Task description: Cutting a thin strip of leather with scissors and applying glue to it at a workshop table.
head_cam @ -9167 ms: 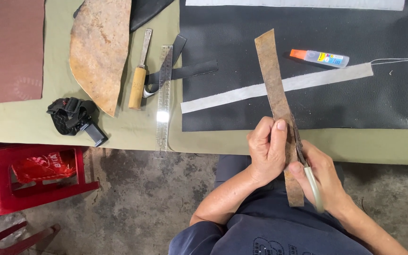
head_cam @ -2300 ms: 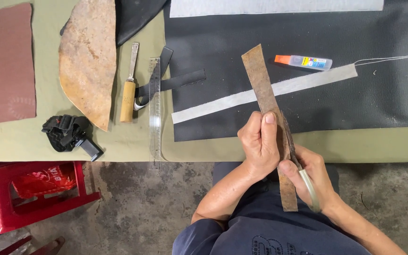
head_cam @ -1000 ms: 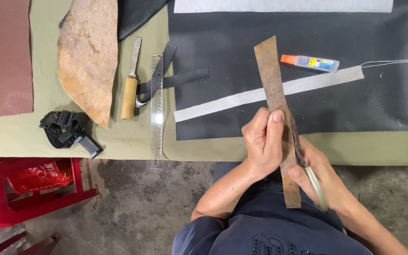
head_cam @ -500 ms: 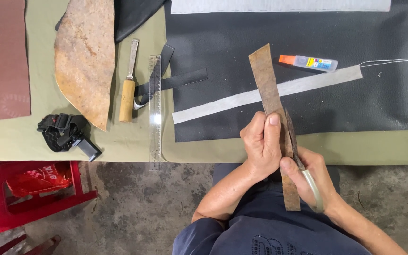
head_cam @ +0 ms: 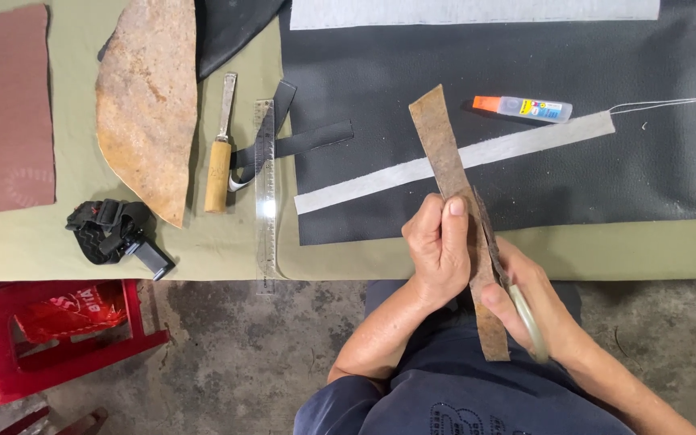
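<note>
My left hand grips a long brown leather strip near its middle, thumb on top. The strip slants from the black mat down over the table edge to my lap. My right hand holds scissors whose blades lie along the strip's right edge, just beside my left hand. A thin sliver of leather hangs off that edge.
On the black mat lie a white strip and a small glue bottle. To the left are a clear ruler, a wooden-handled knife, a black strap, a brown leather piece, a maroon sheet, a black headlamp. A red stool stands below.
The strip has shifted slightly and tilted in my hands as the scissors work along its right edge. Both hands stay at the table edge.
</note>
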